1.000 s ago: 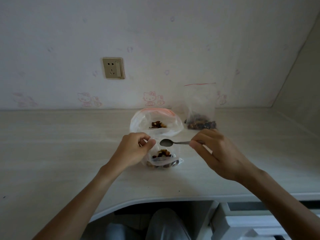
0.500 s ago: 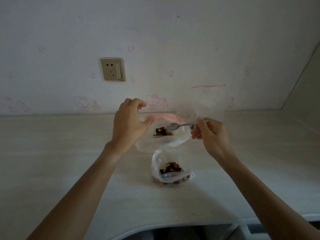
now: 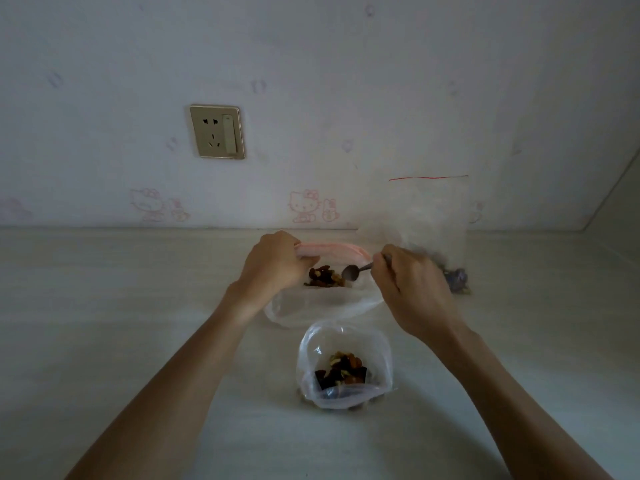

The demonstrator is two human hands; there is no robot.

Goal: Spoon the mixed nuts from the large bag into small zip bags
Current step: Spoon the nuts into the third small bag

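Pale tabletop [image 3: 104, 341] carries the large bag [image 3: 322, 306], its pink rim gripped by the left hand [image 3: 273, 268], with a part-filled small zip bag [image 3: 346, 365] nearer the person. Right hand [image 3: 412, 289] pinches the spoon [image 3: 353, 271] over the mixed nuts [image 3: 323, 277]; keep the mouth wide and scoop level to avoid spills

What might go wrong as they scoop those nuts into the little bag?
The small zip bag stands open on its own with no hand steadying it, so it may tip or fold shut. The spoon must cross a gap from the large bag, so nuts could drop onto the table.
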